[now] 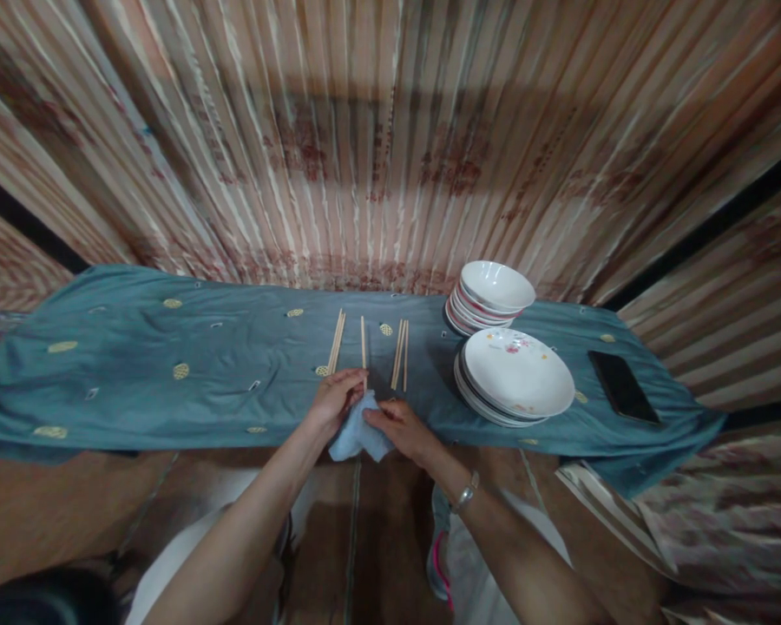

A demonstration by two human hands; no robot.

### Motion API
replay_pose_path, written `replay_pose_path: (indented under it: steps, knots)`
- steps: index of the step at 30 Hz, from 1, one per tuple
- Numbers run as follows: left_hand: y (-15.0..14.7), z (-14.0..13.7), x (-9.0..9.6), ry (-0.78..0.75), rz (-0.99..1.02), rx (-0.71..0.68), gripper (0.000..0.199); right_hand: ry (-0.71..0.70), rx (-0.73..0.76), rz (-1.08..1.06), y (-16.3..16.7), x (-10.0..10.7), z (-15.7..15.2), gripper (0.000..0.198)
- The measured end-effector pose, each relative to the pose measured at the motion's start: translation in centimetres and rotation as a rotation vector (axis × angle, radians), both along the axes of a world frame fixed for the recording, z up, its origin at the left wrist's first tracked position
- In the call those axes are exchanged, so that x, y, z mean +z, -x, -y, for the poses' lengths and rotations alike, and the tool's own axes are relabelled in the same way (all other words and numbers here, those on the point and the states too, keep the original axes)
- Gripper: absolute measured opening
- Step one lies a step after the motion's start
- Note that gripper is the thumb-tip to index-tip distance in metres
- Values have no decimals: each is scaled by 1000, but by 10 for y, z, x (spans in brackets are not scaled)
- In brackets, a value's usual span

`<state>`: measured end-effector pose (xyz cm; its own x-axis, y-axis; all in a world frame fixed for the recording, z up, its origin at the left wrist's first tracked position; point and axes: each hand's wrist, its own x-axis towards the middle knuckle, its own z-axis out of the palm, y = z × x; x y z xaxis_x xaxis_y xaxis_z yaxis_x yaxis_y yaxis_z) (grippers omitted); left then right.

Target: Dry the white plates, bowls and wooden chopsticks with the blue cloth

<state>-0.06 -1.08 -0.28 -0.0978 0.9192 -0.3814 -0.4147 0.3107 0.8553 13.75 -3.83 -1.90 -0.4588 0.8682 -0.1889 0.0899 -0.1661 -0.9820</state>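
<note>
At the table's front edge my left hand [339, 396] is closed on a wooden chopstick [364, 343] that points away from me. My right hand [400, 425] is closed on a light blue cloth [359, 434], which wraps the chopstick's near end and hangs down over the edge. Whether a second chopstick lies behind the held one I cannot tell. Left of it, a few chopsticks [337, 343] lie side by side on the tablecloth. More chopsticks [399, 354] lie to the right, just beyond my right hand.
Flowered white plates [519, 371] are stacked right of my hands, with a stack of bowls [495, 291] behind them. A black phone [622, 386] lies farther right. A teal cloth [227, 373] covers the narrow table, and a pleated curtain [364, 174] hangs behind it.
</note>
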Motion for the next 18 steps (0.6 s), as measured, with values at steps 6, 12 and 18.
replay_pose_path:
  steps: [6,12,18]
  knots:
    - [-5,-16,-11,-7,-64,0,17,54,249,48,-14,6,1,43]
    - [-14,-26,-27,-59,-179,-17,25,34,180,46,-32,7,-11,39]
    - [-22,-44,-35,-148,-337,-37,27,-75,102,77,-44,6,-20,33]
